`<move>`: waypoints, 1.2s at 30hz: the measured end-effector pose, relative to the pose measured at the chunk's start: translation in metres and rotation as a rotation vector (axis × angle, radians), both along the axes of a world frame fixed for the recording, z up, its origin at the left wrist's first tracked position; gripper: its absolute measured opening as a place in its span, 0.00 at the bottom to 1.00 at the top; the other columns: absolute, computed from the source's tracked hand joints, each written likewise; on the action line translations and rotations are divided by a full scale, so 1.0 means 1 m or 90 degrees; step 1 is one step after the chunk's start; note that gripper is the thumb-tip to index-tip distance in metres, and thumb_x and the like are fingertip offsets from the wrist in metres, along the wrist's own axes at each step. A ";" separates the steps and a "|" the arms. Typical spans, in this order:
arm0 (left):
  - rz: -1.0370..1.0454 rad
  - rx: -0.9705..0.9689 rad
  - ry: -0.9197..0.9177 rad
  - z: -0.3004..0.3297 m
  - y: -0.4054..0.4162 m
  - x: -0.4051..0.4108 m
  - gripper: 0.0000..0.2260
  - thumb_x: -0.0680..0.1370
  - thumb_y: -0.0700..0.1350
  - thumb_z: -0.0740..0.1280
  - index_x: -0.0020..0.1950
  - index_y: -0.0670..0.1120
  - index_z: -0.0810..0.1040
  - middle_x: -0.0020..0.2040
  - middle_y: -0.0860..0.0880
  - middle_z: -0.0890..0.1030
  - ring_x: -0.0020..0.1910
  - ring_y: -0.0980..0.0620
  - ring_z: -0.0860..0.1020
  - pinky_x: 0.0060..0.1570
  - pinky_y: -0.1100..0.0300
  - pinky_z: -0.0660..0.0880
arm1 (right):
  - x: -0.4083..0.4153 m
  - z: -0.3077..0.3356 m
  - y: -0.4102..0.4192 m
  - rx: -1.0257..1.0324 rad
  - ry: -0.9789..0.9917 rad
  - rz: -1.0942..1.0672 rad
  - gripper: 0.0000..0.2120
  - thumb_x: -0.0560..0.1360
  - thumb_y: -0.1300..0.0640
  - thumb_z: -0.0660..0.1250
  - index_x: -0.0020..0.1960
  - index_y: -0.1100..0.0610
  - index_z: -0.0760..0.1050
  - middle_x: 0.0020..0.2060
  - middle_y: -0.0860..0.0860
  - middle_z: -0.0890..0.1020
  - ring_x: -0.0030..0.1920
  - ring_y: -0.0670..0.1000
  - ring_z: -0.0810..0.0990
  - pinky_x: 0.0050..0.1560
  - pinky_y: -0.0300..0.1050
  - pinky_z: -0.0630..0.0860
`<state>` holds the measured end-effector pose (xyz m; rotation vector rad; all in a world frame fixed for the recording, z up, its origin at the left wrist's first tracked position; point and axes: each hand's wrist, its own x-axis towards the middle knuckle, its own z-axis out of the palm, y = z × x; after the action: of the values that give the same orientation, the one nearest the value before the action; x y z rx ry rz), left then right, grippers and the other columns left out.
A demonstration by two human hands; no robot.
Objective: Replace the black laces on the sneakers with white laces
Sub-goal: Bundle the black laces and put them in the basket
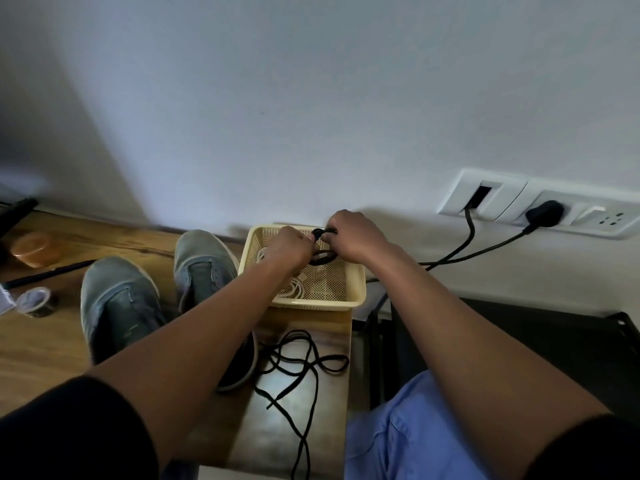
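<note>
- Your left hand (pixel 289 245) and right hand (pixel 349 237) meet over the far end of the cream basket (pixel 360 289), which I'll use as the landmark. Both pinch a bundled black lace (pixel 323 256), fingers curled round it; it looks as if you are coiling or knotting it just above the basket's mesh floor.
- Inside the basket, under your left wrist, lies a coil of white laces (pixel 296 289), not yet taken up.
- On the table (pixel 41 344), on the near side of the basket, a second black lace (pixel 294 368) sprawls loose, its tail running toward you and off the near edge.
- To the left of the basket stand the two grey sneakers (pixel 119 303), toes pointing to the wall. Their eyelet rows appear bare, though your left forearm hides part of the nearer one.
- My reading: the stripping is done, and you are stowing the old laces. Threading has not begun.
- Next move, as I judge it: let the bundle drop into the basket, gather the loose lace likewise, then lift out one white lace, find its tips, and start at the toe-end eyelets of one sneaker. Keep the two ends even.
</note>
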<state>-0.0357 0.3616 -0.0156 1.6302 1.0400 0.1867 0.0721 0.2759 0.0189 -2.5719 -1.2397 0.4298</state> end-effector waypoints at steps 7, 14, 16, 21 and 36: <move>-0.012 0.083 0.106 -0.021 0.001 0.008 0.15 0.86 0.50 0.64 0.50 0.41 0.84 0.39 0.42 0.86 0.32 0.46 0.80 0.36 0.56 0.76 | -0.002 -0.019 0.006 -0.047 -0.051 -0.043 0.04 0.78 0.55 0.69 0.50 0.56 0.78 0.42 0.53 0.79 0.47 0.59 0.80 0.42 0.45 0.73; -0.082 0.234 0.220 -0.030 0.001 0.016 0.15 0.83 0.53 0.67 0.48 0.42 0.83 0.44 0.43 0.85 0.38 0.46 0.81 0.31 0.58 0.71 | -0.005 -0.029 0.002 -0.086 -0.077 -0.069 0.05 0.77 0.56 0.70 0.48 0.53 0.74 0.43 0.52 0.77 0.45 0.58 0.77 0.43 0.47 0.72; -0.089 0.287 0.232 -0.033 0.001 0.013 0.14 0.82 0.52 0.67 0.43 0.44 0.79 0.46 0.43 0.85 0.36 0.47 0.77 0.29 0.58 0.63 | -0.010 -0.032 0.004 -0.099 -0.105 -0.054 0.07 0.78 0.55 0.70 0.47 0.53 0.71 0.40 0.50 0.75 0.43 0.57 0.76 0.41 0.47 0.71; -0.120 0.400 0.237 -0.037 -0.006 0.009 0.13 0.83 0.50 0.66 0.42 0.45 0.74 0.53 0.39 0.84 0.53 0.37 0.81 0.42 0.53 0.69 | -0.019 -0.034 0.008 -0.129 -0.174 -0.033 0.07 0.77 0.57 0.68 0.45 0.52 0.69 0.36 0.50 0.72 0.42 0.56 0.74 0.39 0.46 0.68; -0.164 0.563 0.200 -0.033 -0.002 0.007 0.11 0.81 0.49 0.71 0.49 0.41 0.81 0.50 0.38 0.84 0.50 0.36 0.82 0.39 0.52 0.72 | -0.010 -0.022 0.006 -0.089 -0.260 -0.003 0.13 0.71 0.61 0.69 0.38 0.50 0.66 0.32 0.48 0.67 0.41 0.56 0.75 0.31 0.43 0.59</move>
<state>-0.0289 0.3593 -0.0483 2.6442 1.0246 0.2402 0.0618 0.2820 -0.0027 -2.8799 -1.3692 -0.0172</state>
